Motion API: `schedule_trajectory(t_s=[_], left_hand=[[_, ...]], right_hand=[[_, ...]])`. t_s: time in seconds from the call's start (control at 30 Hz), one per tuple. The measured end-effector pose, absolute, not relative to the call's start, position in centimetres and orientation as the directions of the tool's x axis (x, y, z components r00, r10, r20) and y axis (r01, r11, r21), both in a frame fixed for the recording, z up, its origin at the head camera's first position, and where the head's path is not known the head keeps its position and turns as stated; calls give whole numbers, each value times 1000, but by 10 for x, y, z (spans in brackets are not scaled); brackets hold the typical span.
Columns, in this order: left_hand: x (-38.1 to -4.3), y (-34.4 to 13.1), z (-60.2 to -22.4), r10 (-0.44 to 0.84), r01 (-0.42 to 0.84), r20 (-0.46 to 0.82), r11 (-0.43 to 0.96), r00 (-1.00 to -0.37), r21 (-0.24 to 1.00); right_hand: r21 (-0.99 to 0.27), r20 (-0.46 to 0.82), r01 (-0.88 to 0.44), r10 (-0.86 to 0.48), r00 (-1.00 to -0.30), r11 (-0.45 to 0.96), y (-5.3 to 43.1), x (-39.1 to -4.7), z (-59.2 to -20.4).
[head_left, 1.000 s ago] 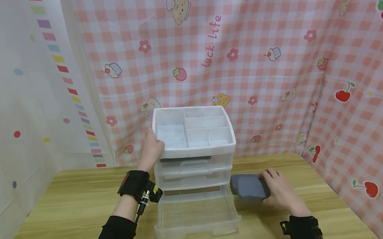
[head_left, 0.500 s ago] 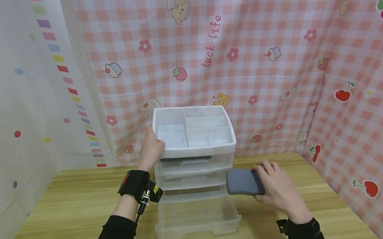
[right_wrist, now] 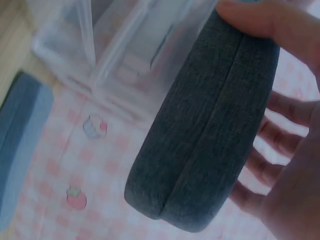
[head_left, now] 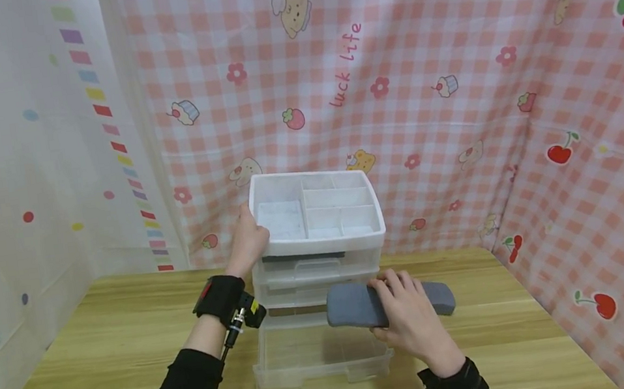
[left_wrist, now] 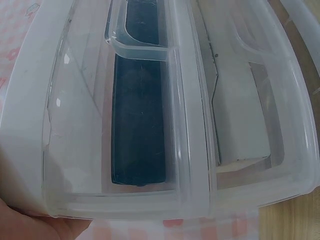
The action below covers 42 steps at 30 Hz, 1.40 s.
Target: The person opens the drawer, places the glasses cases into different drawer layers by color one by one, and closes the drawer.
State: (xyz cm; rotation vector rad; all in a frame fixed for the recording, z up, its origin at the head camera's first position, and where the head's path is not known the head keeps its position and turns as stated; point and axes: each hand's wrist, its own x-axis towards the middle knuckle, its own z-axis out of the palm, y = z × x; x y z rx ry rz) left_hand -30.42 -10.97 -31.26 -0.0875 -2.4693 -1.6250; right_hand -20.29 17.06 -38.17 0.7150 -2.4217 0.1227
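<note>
My left hand (head_left: 247, 239) grips the upper left rim of a white plastic drawer organizer (head_left: 324, 245). In the left wrist view its thumb (left_wrist: 30, 225) shows at the lower left corner. My right hand (head_left: 411, 316) holds a grey glasses case (head_left: 353, 305), thumb on one side and fingers on the other in the right wrist view. The case hangs over the right back part of the pulled-out clear bottom drawer (head_left: 324, 373). Another blue-grey case (right_wrist: 20, 145) lies on the table below and to the right, partly hidden by my hand in the head view.
A dark blue box (left_wrist: 137, 120) lies in the top drawer and a whitish box (left_wrist: 240, 115) in the drawer under it, both drawers pushed in. The organizer's top has divided compartments (head_left: 339, 197). Behind the wooden table (head_left: 147, 334) hangs a pink checked cloth (head_left: 432, 205).
My right hand has lifted the glasses case from the table and carried it left over the bottom drawer. The other case has come into sight beyond my hand. My left hand stays put.
</note>
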Motion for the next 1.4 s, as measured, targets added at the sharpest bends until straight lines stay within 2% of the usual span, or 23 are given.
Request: schedule_trajectory(t_s=[0.13, 0.3, 0.47, 0.67, 0.8, 1.03, 1.4], left_hand=[[-305, -110, -313, -52, 144, 179, 397, -982, 906], [-305, -111, -313, -58, 143, 181, 397, -982, 906], [-306, -112, -313, -57, 162, 204, 421, -977, 893], [-309, -114, -313, -60, 166, 212, 428, -975, 888], [-307, -113, -314, -66, 175, 225, 436, -972, 883], [-307, -111, -315, -51, 165, 206, 430, -977, 887], [-307, -110, -313, -52, 152, 193, 429, -980, 890]], right_hand=[[99, 577, -518, -474, -665, 849, 156, -203, -386], [168, 537, -578, -566, -626, 799, 137, -209, -389], [312, 443, -631, -696, -565, 710, 120, -219, -394], [502, 308, -633, -806, -506, 589, 103, -230, -403], [563, 202, -633, -831, -518, 531, 95, -234, -411], [579, 36, -658, -821, -569, 482, 90, -237, -424], [648, 113, -584, -821, -560, 488, 89, -243, -431]])
